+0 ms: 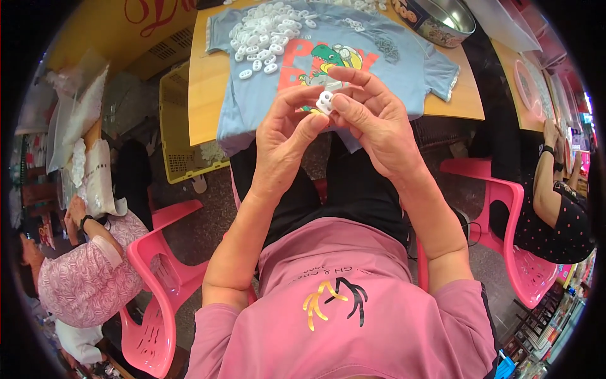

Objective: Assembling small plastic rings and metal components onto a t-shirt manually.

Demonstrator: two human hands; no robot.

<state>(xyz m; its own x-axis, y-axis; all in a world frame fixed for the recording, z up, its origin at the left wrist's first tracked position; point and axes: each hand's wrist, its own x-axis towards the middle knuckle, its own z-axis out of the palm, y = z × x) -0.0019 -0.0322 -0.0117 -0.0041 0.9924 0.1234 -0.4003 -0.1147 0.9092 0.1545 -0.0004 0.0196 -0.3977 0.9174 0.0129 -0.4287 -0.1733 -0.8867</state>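
White plastic piece [326, 101], small with two holes, sits pinched between both hands, raised above the lap and in front of the worktop edge. Left hand [285, 136] grips it from below-left: thumb pressed up against its lower side, fingers curled behind. Right hand [372, 120] grips from the right: index and thumb closed on its right edge, other fingers arched over the top. Both hands clenched on the piece, fingertips touching each other around it. Piece is at the meeting point of the two thumbs, mostly covered; only its front face shows.

Behind the hands: wooden worktop [202, 95] with a light blue T-shirt [265, 95] spread flat on it, dinosaur print in the middle. Heap of white plastic pieces [268, 31] lies on the shirt's upper left, well apart from the hands, a few strays just below the heap. Metal bowl [442, 19] at the worktop's far right corner. Yellow crate [180, 126] stands on the floor left of the worktop.

Pink plastic chairs [158, 284] on both sides. Other people seated left and right, their hands clear of this one's work.
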